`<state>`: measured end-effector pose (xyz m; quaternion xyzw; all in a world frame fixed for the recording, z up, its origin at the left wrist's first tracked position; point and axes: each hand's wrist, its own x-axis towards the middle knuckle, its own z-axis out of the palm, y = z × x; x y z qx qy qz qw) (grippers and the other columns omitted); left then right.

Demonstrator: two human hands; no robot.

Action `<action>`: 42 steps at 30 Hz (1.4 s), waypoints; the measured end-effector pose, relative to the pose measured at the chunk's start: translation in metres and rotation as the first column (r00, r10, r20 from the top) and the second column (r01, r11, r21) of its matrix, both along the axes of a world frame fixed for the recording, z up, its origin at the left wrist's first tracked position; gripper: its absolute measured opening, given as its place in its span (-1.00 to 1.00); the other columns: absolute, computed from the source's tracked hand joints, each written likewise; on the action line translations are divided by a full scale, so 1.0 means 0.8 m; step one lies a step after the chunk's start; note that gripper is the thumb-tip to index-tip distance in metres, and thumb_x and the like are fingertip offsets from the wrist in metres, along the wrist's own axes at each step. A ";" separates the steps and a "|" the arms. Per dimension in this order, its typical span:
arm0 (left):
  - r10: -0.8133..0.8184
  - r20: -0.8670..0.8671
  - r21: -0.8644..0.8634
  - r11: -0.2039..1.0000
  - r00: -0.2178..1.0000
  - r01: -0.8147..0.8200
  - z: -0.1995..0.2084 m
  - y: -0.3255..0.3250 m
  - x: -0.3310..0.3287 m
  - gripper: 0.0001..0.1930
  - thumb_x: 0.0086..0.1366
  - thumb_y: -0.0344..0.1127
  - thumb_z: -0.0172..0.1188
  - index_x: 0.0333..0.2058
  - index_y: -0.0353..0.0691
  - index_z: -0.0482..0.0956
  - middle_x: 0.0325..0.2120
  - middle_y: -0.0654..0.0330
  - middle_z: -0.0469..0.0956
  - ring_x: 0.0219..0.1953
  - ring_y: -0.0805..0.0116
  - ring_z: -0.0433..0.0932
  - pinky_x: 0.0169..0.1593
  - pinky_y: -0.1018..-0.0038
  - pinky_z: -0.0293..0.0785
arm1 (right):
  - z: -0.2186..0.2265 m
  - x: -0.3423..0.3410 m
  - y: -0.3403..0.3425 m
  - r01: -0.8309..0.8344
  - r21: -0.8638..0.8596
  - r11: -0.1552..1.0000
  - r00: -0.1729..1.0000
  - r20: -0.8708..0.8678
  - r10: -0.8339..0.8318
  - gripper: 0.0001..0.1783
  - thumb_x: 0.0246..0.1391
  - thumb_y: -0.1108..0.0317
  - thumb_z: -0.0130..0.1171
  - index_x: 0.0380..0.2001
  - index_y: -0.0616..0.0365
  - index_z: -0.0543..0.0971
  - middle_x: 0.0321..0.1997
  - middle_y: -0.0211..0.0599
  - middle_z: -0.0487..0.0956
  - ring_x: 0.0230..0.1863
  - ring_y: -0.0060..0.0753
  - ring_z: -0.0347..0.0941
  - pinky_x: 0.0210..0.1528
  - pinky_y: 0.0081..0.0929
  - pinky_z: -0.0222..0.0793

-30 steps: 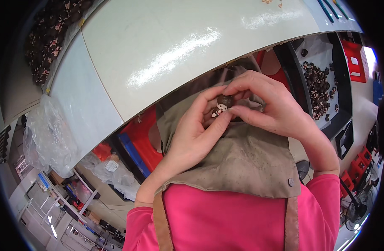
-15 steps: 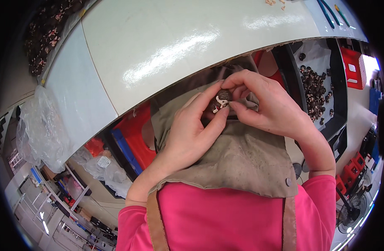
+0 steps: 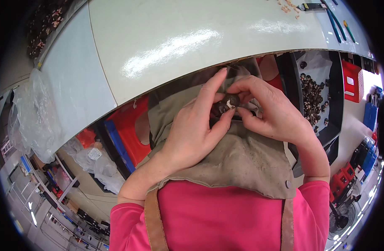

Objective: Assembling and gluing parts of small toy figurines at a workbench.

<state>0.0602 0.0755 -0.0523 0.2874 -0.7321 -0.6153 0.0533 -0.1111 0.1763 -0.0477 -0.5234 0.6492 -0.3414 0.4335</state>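
Observation:
A small rounded figurine [image 3: 231,102], dark brown with a cream part, is held between my two hands just above my lap, close to the table's near edge. My left hand [image 3: 192,125] is closed round its left side, the thumb below and the index finger stretched up past it. My right hand [image 3: 273,111] pinches at its right side with thumb and bent fingers. The fingers hide much of the figurine. Under my hands lies a brown-grey apron [image 3: 238,150].
The pale table [image 3: 175,29] spans the front, with peach scraps [image 3: 289,7], a cutter [image 3: 313,6], blue-handled pliers [image 3: 335,23] and a green tool [image 3: 349,31]. At right, a dark tray [image 3: 337,90] holds several similar figurines [image 3: 311,98]. A plastic bag [image 3: 35,121] hangs at left.
My view has shifted slightly. The left index finger has straightened upward, and the figurine has turned, showing less of its cream part. Both hands still hold it.

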 end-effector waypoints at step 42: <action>0.054 -0.136 0.532 0.846 0.989 0.027 -0.001 0.004 0.005 -0.38 0.23 -0.53 0.15 0.24 -0.25 0.15 -0.23 0.31 0.43 -0.19 0.61 0.40 -0.04 0.65 0.32 | -0.007 0.002 0.023 0.166 -0.029 0.986 0.909 0.391 -0.142 -0.52 -0.06 0.63 0.16 0.00 0.26 0.38 0.05 -0.19 0.40 -0.04 -0.48 0.41 -0.03 -0.53 0.38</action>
